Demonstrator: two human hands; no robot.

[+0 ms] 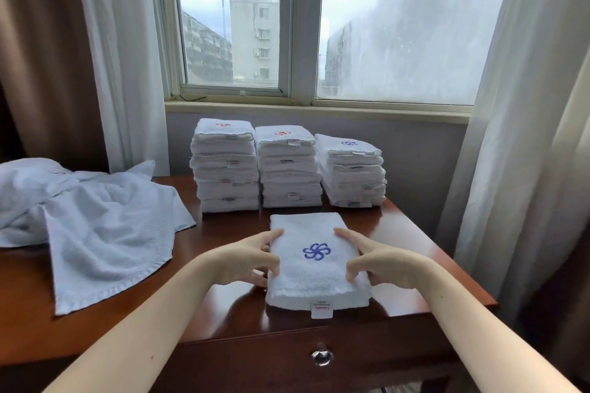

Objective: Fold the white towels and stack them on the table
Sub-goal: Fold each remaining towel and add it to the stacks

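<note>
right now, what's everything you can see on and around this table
folded towel: one, white with a blue logo, front of the table
left stack: one pile of folded towels, white, red logo on top, back of the table
middle stack: one pile, white, red logo on top, beside it
right stack: one pile, white, blue logo on top, back right
unfolded towels: count unclear, white, heaped on the table's left
table: one, dark brown wood, under the window
drawer knob: one, silver, table front
window: one, pale frame, behind the stacks
sheer curtains: two, white, either side
left hand: grips the folded towel's left edge
right hand: grips its right edge
</note>
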